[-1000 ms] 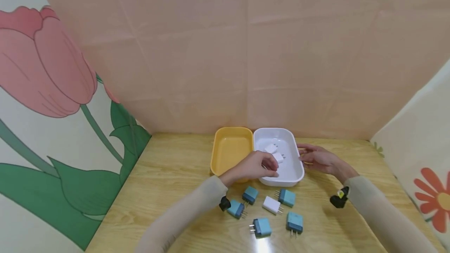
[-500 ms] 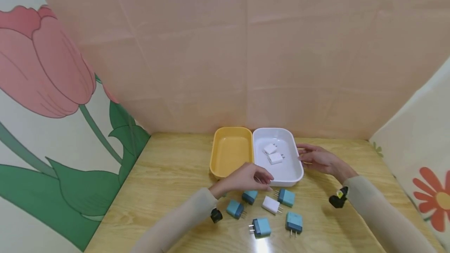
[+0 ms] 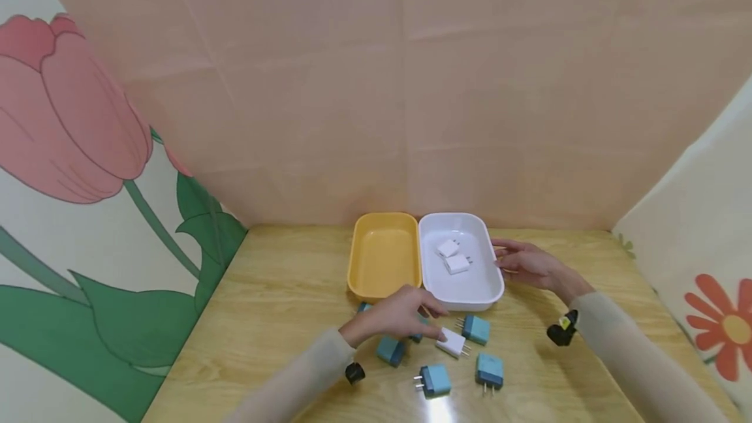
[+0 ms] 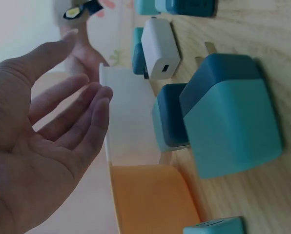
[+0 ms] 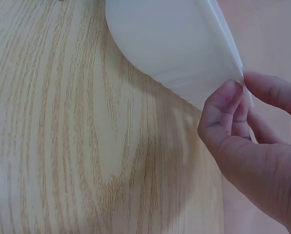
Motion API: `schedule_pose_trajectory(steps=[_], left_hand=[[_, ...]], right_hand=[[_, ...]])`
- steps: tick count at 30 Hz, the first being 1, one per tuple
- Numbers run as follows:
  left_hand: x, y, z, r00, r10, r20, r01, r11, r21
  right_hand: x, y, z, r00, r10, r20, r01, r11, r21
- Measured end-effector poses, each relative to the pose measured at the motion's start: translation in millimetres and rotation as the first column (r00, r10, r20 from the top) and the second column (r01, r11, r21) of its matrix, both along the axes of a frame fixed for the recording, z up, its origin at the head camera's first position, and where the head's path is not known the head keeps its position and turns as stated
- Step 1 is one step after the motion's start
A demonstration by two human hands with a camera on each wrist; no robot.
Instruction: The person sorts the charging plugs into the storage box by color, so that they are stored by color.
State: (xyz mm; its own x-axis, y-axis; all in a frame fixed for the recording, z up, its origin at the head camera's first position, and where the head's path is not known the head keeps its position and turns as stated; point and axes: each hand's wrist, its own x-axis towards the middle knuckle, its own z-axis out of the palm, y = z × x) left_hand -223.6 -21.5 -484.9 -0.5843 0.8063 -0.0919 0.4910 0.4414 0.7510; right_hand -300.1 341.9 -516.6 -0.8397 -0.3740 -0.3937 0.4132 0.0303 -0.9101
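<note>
My left hand (image 3: 402, 314) hovers over the wooden table, thumb and fingers apart, nothing between them. In the head view its thumb tip overlaps a white plug-in charger (image 3: 453, 343) lying on the table; the left wrist view shows a gap between the hand (image 4: 52, 131) and that charger (image 4: 161, 51). Several teal chargers lie around it, one (image 3: 435, 380) toward the front, another (image 3: 489, 371) to the right. My right hand (image 3: 531, 267) touches the outer right side of a white tray (image 3: 490, 289) with its fingertips at the rim. White chargers (image 3: 457, 264) lie inside that tray.
A yellow tray (image 3: 354, 260) stands directly left of the white one. Behind both rises a pinkish-beige sheet (image 3: 329, 116). Flower-patterned panels flank the table on the left (image 3: 88, 116) and right (image 3: 693, 227). One teal charger (image 3: 390, 350) sits beside my left wrist.
My left hand has come out of the white tray and moved left and toward me, down to the chargers on the table. My right hand has stayed at the tray's side.
</note>
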Motion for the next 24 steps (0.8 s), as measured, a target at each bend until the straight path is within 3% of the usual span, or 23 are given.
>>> schedule_pose_trajectory(steps=[11,17,24], left_hand=[[11.0,-1.1,-24.3,0.998,0.067,0.004,-0.067,0.998,-0.003],[13.4,2.0,-30.4,0.995,0.101,-0.016,-0.101,0.994,-0.039],[19.4,7.6,-37.7,0.99,0.135,0.033,-0.134,0.991,-0.03]], right_hand=[[3.2,1,0.9,1.0,0.014,0.01,-0.014,1.0,0.014],[2.7,0,0.8,1.0,0.002,0.016,-0.002,0.999,0.032],[4.1,-1,2.5,1.0,0.003,0.021,-0.004,0.999,0.036]])
